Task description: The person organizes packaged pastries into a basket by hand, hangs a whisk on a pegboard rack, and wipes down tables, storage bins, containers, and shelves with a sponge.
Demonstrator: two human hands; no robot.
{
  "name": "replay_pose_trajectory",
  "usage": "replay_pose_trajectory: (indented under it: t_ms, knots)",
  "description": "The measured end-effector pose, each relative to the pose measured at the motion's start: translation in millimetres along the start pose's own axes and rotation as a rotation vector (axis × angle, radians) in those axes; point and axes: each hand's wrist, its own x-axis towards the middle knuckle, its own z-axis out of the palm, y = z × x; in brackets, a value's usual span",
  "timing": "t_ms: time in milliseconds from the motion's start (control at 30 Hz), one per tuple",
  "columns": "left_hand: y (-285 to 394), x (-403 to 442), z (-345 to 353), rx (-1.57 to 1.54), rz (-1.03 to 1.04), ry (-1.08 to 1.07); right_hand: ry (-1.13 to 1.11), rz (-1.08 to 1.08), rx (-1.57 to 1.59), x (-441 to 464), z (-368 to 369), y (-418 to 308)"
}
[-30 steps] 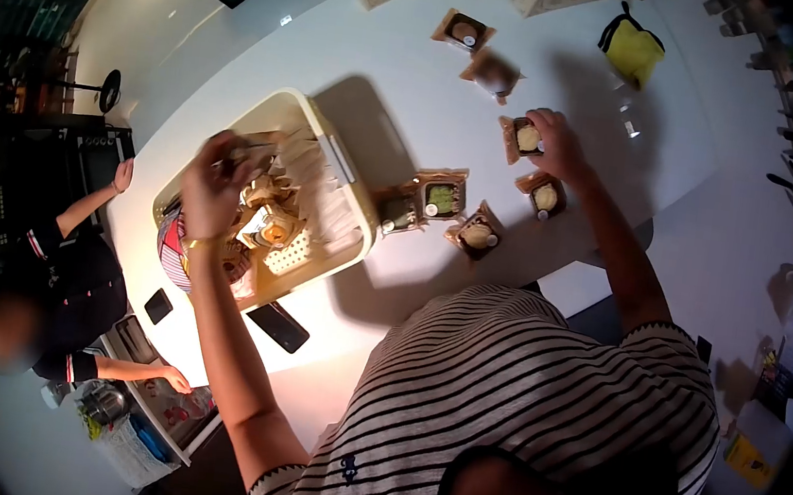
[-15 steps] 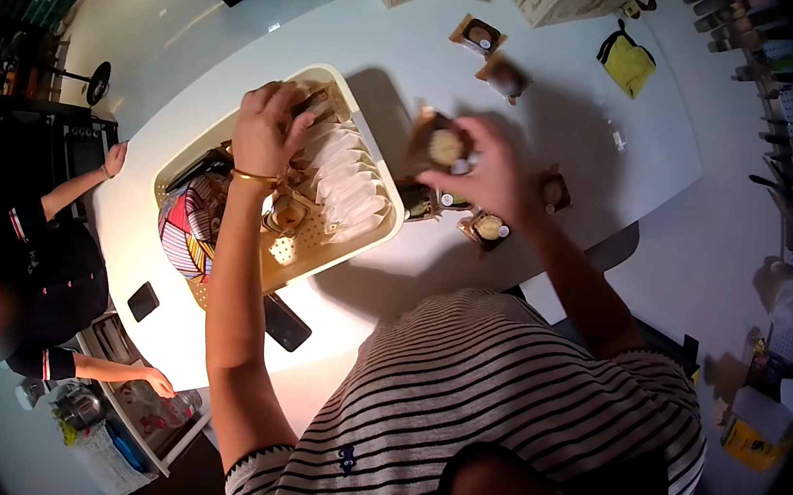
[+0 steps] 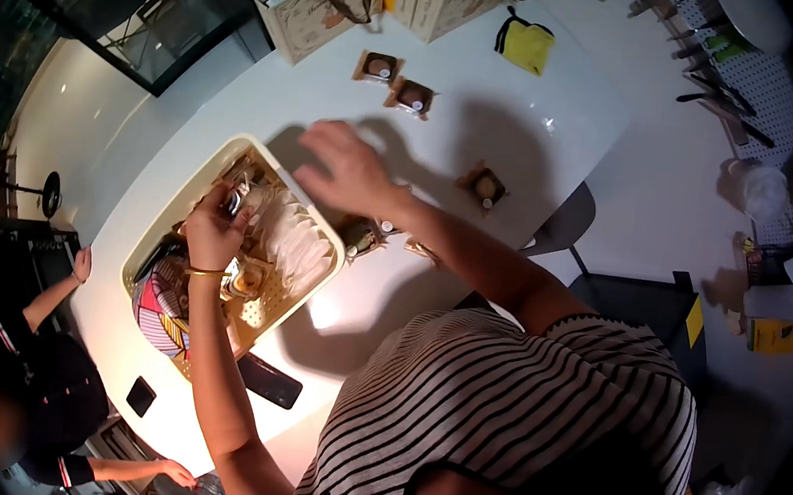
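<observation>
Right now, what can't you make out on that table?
All from the head view:
What lies beneath the left hand in the basket: that hand hides it.
Parts of wrapped packets: the right forearm covers them.
Print on the round stickers: too small to read.

basket [image 3: 336, 244]: 1 | yellow pouch [image 3: 525, 47]: 1 | phone-like slabs [image 3: 270, 383]: 2 | unobscured wrapped pastries [image 3: 413, 98] outside basket: 3

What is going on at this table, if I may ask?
A person in a striped shirt has the left hand in a cream basket of wrapped packets; whether it grips anything is unclear. The right hand hovers open by the basket. Wrapped cakes lie on the white table, two of them near the paper bags.
</observation>
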Motion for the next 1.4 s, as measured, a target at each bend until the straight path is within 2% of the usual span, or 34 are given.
replay_pose_trajectory:
  t_ms: [67,133,233,300,400,433,467,533,600,633,733,767,833,933,967,1000,1033,1100,1133,1200,1267,1300,1333,1400]
  knots:
    - [16.0,8.5,4.4,0.746,0.262,-0.13,0.04,0.253,-0.275,-11.4,-21.2,62.0]
    - [-2.2,7.4,14.7,0.892,0.338,0.015,-0.008,0.274,-0.589,-19.8,-34.5,135.1]
    - [2.0,1.0,19.1,0.942,0.282,0.079,-0.083,0.331,-0.702,-19.3,-44.0,184.1]
    - [4.2,0.5,16.2,0.942,0.194,0.077,-0.238,0.451,-0.521,-18.4,-41.8,204.8]
    - [12.5,0.2,7.4,0.868,0.207,0.032,-0.231,0.559,-0.418,-24.2,-43.9,207.5]
    - [14.9,0.8,5.6,0.873,0.288,0.039,-0.137,0.589,-0.327,-28.7,-39.2,199.8]
    - [18.1,-0.5,1.9,0.794,0.308,0.049,-0.157,0.571,-0.308,-34.8,-35.1,190.4]
    - [16.2,-4.6,-4.6,0.658,0.231,0.206,-0.03,0.447,0.167,-35.3,-45.7,131.7]
    - [21.6,-15.3,-7.3,0.231,-0.108,0.304,-0.046,0.381,0.182,-13.1,-63.9,34.2]
    - [13.6,-19.8,-9.2,-0.028,-0.135,0.269,-0.087,0.345,0.233,-8.9,-64.6,-2.5]
    - [70.3,-34.9,-0.6,-0.585,-0.47,-0.049,-0.228,0.332,0.323,2.4,-41.0,-69.1]
    - [73.9,-41.0,6.0,-0.581,-0.483,-0.068,-0.193,0.251,0.259,1.5,-25.1,-77.8]
    - [49.5,-43.4,9.3,-0.392,-0.451,-0.082,-0.17,0.143,0.12,-4.5,2.3,-82.1]
    - [41.7,-33.4,2.4,-0.258,-0.469,-0.062,-0.277,0.23,0.203,-5.5,-7.9,-66.6]
    - [20.2,-33.1,7.4,-0.293,-0.335,-0.007,-0.183,0.264,0.213,-7.8,-6.8,-46.7]
    - [6.7,-32.3,5.8,-0.297,-0.336,-0.004,-0.083,0.274,0.226,-6.2,-8.6,-22.8]
    - [-4.1,-30.7,2.0,-0.099,-0.293,-0.046,-0.027,0.289,0.197,-5.7,-6.8,11.4]
    - [6.0,-25.0,3.6,0.263,-0.253,-0.092,-0.167,0.437,-0.043,7.2,-23.4,72.6]
    - [5.4,-26.0,6.1,0.251,-0.238,-0.104,-0.078,0.342,-0.144,7.2,-21.4,113.7]
    - [0.0,-28.0,14.5,0.675,0.078,-0.037,-0.062,0.34,-0.287,21.4,-29.5,162.0]
    - [-2.3,-31.7,24.2,0.773,0.232,0.086,-0.187,0.418,-0.565,38.5,-25.1,195.1]
    - [5.5,-32.1,23.4,0.8,0.181,0.088,-0.181,0.422,-0.571,46.3,-26.7,197.7]
    - [9.1,-29.8,20.2,0.897,0.166,0.087,-0.269,0.427,-0.607,53.3,-24.2,198.0]
    - [9.8,-26.6,13.9,0.924,0.066,-0.032,-0.363,0.418,-0.614,63.2,-8.9,208.2]
